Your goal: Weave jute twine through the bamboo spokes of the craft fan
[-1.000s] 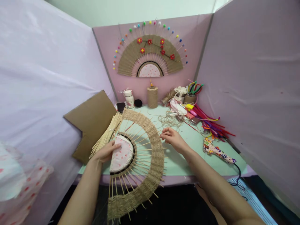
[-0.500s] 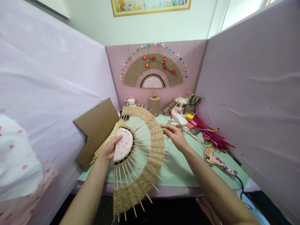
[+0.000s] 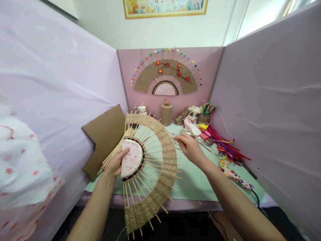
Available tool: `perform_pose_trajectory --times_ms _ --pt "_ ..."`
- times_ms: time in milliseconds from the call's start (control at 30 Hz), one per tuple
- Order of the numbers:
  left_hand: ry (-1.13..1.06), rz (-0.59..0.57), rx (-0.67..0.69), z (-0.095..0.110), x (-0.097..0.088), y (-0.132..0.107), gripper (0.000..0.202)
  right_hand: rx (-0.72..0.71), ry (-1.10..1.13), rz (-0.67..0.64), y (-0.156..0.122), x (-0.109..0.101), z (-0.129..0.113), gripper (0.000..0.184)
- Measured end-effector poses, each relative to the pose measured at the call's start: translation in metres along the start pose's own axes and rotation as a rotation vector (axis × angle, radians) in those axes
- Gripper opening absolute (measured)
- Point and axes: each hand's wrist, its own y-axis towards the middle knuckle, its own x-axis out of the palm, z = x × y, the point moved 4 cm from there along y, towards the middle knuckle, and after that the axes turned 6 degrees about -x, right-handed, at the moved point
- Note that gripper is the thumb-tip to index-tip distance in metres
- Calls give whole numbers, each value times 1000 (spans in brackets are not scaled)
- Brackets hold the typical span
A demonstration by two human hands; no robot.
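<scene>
My left hand [image 3: 116, 162] is closed on a half-round woven fan [image 3: 169, 160], its thumb lying over the pink dotted cloth centre [image 3: 131, 157]. The fan is turned on its side, with its curved edge facing right. A band of tan twine is woven through thin wooden sticks, whose bare tips poke out past the rim. A black braided trim borders the cloth. Just off the fan's outer right edge, near the stick tips, my right hand [image 3: 189, 147] is pinched closed. Whatever lies between those fingertips is too small to make out.
A finished fan [image 3: 165, 75] with red flowers and coloured beads hangs on the back panel. Behind the held fan are a twine spool [image 3: 166, 114], cardboard [image 3: 107, 134] and loose sticks [image 3: 112, 152]. To the right lie pipe cleaners [image 3: 225, 147] and a patterned glue gun [image 3: 235, 175].
My right hand has shifted slightly right, a little away from the fan's rim. The fan has tilted slightly in my left hand. The whole view has moved a little.
</scene>
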Motion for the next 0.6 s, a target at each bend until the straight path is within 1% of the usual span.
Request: perform_pose_trajectory --times_ms 100,167,233,367,467,500,567,600 --pt "-23 20 46 1 1 -3 31 -22 -31 14 -1 -1 -4 27" --pt "-38 31 52 1 1 -4 35 6 40 17 0 -2 -1 25" --pt "-50 36 22 0 1 -5 37 95 180 22 0 -1 8 24" --pt "-111 12 -78 -7 2 2 35 366 517 31 -2 8 27 30" --pt "-206 -47 -186 -22 11 19 26 462 667 73 -6 21 36 37" --pt "-236 -79 -226 -29 17 27 25 480 700 95 -9 26 40 38" --pt "-255 -136 -256 -43 29 43 26 530 727 148 -20 35 49 36" --pt "-265 -251 -296 -50 39 51 26 565 711 175 -28 39 54 33"
